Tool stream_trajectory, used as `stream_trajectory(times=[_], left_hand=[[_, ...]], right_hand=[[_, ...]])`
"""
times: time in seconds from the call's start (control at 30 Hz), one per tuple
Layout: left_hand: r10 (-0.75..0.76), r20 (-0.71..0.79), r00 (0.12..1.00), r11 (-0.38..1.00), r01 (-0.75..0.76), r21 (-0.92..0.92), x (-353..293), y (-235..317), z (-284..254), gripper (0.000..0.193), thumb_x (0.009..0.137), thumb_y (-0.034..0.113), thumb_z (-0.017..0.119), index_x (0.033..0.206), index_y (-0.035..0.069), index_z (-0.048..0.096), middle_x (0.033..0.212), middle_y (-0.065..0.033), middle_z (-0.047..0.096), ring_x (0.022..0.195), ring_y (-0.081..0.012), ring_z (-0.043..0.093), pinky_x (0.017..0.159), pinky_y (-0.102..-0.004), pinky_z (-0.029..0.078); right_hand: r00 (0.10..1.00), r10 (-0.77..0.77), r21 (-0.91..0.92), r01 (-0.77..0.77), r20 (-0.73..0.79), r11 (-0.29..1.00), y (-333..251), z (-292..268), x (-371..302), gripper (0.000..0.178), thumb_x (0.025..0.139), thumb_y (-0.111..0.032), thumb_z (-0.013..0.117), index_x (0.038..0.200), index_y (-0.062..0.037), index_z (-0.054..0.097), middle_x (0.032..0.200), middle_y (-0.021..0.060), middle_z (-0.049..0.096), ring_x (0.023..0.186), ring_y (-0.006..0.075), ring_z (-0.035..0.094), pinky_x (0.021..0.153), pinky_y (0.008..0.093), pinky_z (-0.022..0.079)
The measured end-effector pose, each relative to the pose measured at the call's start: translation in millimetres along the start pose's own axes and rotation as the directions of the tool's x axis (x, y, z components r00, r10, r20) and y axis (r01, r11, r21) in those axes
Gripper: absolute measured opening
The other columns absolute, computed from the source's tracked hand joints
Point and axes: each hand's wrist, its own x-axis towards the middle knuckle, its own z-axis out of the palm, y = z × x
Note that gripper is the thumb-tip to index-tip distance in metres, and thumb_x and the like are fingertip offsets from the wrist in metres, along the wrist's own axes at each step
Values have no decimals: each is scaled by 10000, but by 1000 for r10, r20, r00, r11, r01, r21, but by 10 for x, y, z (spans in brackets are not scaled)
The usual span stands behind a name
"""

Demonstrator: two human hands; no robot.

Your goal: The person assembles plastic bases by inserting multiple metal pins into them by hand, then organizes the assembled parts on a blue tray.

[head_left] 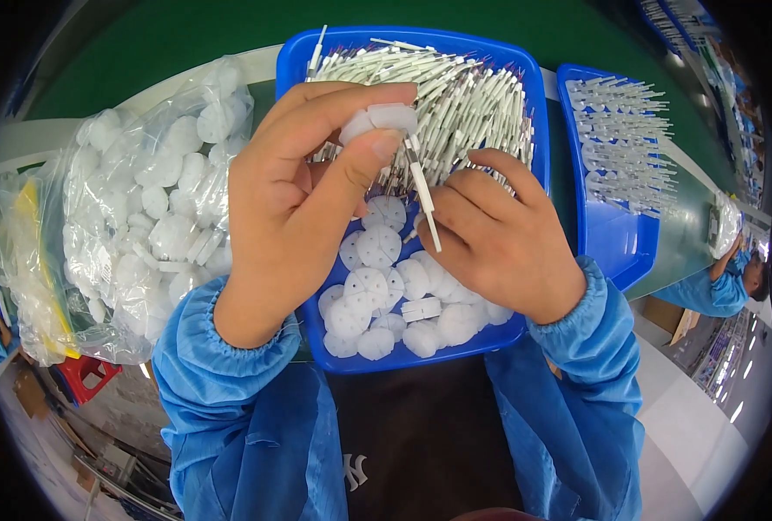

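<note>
My left hand [290,187] is closed on a white round plastic disc [377,122], pinching it between thumb and fingers above the blue tray. From the disc a thin white rod [419,178] with a dark band slants down. My right hand [499,230] has its fingers curled at the rod's lower part, and the rod lies against the thumb and index finger. A small pale tip also shows beside these fingers; what it belongs to is hidden. Below both hands, several white discs with small holes [373,300] lie loose in the tray's near part.
The blue tray [312,43] holds a heap of white rods [455,95] at its far side. On the left lies a clear plastic bag of white discs [156,208]. A second blue tray [616,252] on the right carries rows of discs with rods [620,143]. Another person [720,286] sits farther right.
</note>
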Motion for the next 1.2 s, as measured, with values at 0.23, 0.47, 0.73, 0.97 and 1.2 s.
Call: stream_trajectory(times=[0.23,0.47,0.73,0.97,1.2], left_hand=[[-46,7,999,999,46,-26,-21,-108,56,347,1034,-28,657,1379,3,684,1237,-97,765,1077,-116,695,731,-216,564],[-16,49,999,988,8,156,-81,24,78,312,990,-46,718,1299,-3,725,1191,-101,788,1031,-135,742,774,-238,591],[9,-23,1000,996,-7,93,-46,-17,133,319,954,-42,755,1265,29,765,1152,-90,790,902,-106,723,690,-228,576],[83,48,995,967,-92,239,-44,-44,55,330,988,-51,721,1316,-20,730,1229,-128,767,998,-116,722,768,-233,602],[149,29,988,899,-148,411,-41,15,122,361,943,-67,754,1293,18,775,1109,-109,760,889,-109,706,678,-225,575]], right_hand=[[967,225,259,-189,-117,947,174,-125,-164,245,730,-54,843,941,-106,731,967,21,749,938,229,717,1025,476,538],[803,534,628,-276,-265,728,59,59,37,301,795,23,853,1078,-41,770,855,72,766,670,151,698,590,273,552],[730,667,704,-397,-146,589,15,-7,-69,214,853,-14,853,1061,-12,803,760,66,753,576,78,648,537,242,520],[663,747,806,-467,47,364,-41,-107,-31,152,918,-8,801,1069,5,801,696,29,717,603,23,617,551,217,487],[616,771,798,-542,163,264,-68,-102,73,109,926,-59,832,1015,-7,796,676,43,700,580,65,645,534,242,488]])
